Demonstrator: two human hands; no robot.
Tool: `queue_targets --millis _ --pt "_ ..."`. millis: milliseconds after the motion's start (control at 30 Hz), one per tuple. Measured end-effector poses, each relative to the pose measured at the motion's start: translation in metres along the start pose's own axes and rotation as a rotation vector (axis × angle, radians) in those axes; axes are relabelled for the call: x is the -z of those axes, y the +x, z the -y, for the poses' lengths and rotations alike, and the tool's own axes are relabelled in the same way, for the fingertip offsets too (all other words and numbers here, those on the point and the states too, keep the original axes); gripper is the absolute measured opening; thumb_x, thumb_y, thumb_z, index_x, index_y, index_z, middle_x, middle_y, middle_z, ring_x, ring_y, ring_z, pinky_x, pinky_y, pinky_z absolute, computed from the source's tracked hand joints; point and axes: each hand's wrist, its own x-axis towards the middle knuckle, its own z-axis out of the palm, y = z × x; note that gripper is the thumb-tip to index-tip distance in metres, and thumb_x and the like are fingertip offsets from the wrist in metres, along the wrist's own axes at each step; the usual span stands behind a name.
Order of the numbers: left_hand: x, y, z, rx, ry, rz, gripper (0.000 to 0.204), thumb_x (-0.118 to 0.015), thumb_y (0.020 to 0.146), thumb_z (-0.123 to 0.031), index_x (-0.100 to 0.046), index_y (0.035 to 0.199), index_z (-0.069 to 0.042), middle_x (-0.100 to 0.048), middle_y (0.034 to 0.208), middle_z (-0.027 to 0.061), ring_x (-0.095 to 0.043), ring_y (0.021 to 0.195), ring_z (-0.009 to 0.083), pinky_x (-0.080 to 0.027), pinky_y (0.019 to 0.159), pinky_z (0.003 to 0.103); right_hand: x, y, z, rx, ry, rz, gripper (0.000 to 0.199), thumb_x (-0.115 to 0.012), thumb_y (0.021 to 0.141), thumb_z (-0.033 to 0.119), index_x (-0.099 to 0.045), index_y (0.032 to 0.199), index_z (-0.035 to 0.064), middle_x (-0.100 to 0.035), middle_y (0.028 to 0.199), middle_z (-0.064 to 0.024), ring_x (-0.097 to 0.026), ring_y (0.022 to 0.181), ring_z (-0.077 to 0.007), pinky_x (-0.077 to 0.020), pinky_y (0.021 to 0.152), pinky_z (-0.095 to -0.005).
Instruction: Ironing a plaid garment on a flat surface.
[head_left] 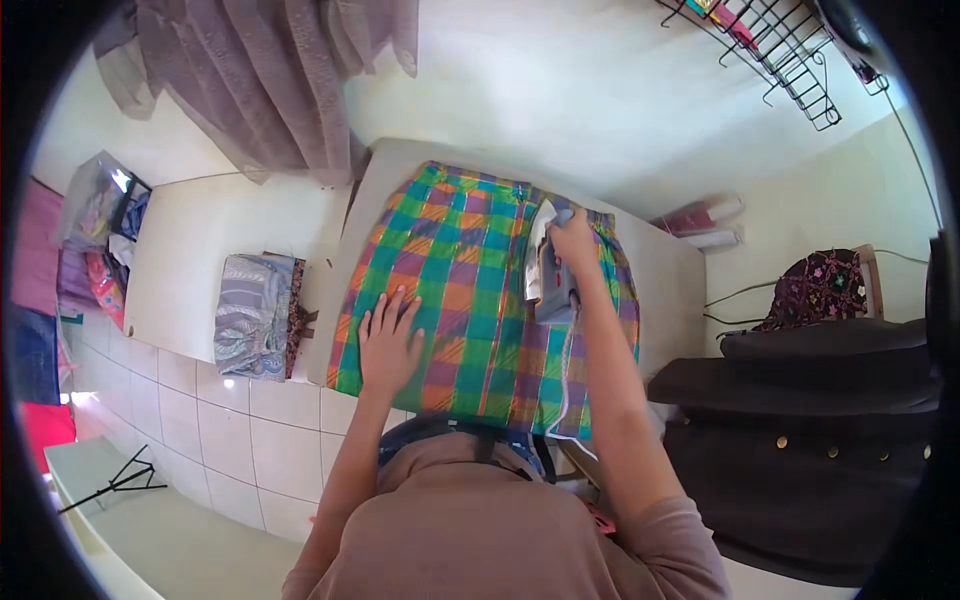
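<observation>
A plaid skirt (455,280) in green, orange and purple lies spread over a pale padded board (665,290), its gathered waistband at the far side. My right hand (573,243) is closed around the handle of a grey clothes iron (557,297). The iron is tilted up on the skirt's right part, and its shiny soleplate shows on the left. From the iron a white cord (564,390) runs down over the cloth toward me. My left hand (390,345) lies flat on the skirt's left part, fingers spread, holding nothing.
Folded clothes (255,315) sit on a white table (185,250) at the left. Dark garments (800,450) hang at the right. A black wire rack (775,60) is on the wall at upper right, and a curtain (290,80) hangs at upper left.
</observation>
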Motion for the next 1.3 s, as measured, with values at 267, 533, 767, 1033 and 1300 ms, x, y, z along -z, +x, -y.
queue_targets --millis 267,533,767,1033,1300 --pt "0.015 -0.014 0.028 0.079 -0.036 -0.053 0.047 -0.049 0.087 -0.028 -0.044 0.133 -0.019 -0.035 0.143 0.0047 -0.032 0.132 0.0255 -0.024 0.108 0.043 -0.008 -0.171 0.009 0.008 -0.077 0.241 0.045 -0.065 0.079 0.019 -0.036 0.107 -0.0016 -0.06 0.082 -0.0283 -0.061 0.077 -0.0437 -0.0471 0.065 -0.0481" --pt "0.016 -0.008 0.028 0.123 -0.061 -0.088 0.045 -0.05 0.086 -0.026 -0.047 0.13 -0.018 -0.037 0.141 0.0053 -0.035 0.13 0.0257 -0.024 0.107 0.043 -0.04 -0.124 0.044 0.129 -0.19 0.173 0.044 -0.066 0.076 0.017 -0.04 0.105 -0.0029 -0.06 0.084 -0.0304 -0.058 0.082 -0.0475 -0.0463 0.069 -0.051" --pt "0.012 -0.005 0.025 0.08 -0.095 -0.116 0.046 -0.051 0.085 -0.026 -0.047 0.13 -0.018 -0.038 0.14 0.0057 -0.034 0.13 0.025 -0.024 0.108 0.044 -0.077 0.0 0.075 0.046 0.035 0.141 0.047 -0.064 0.076 0.013 -0.038 0.106 -0.012 -0.06 0.074 -0.0241 -0.059 0.049 -0.0273 -0.0457 0.041 -0.0384" --pt "0.012 -0.033 0.036 0.092 -0.091 -0.139 0.049 -0.055 0.082 -0.023 -0.047 0.13 -0.016 -0.04 0.138 0.0053 -0.036 0.129 0.0247 -0.027 0.107 0.04 -0.072 -0.115 0.071 -0.082 0.281 0.368 0.041 -0.061 0.077 0.009 -0.033 0.103 -0.0043 -0.054 0.074 -0.0153 -0.052 0.041 -0.0206 -0.0403 0.032 -0.0342" --pt "0.016 -0.037 0.038 0.122 -0.154 -0.153 0.041 -0.052 0.084 -0.019 -0.051 0.125 -0.014 -0.042 0.137 0.0055 -0.038 0.127 0.0254 -0.029 0.105 0.041 -0.081 -0.139 0.096 0.092 -0.007 0.387 0.042 -0.061 0.083 0.017 -0.033 0.105 -0.0049 -0.058 0.069 -0.0214 -0.058 0.042 -0.0314 -0.046 0.036 -0.0394"
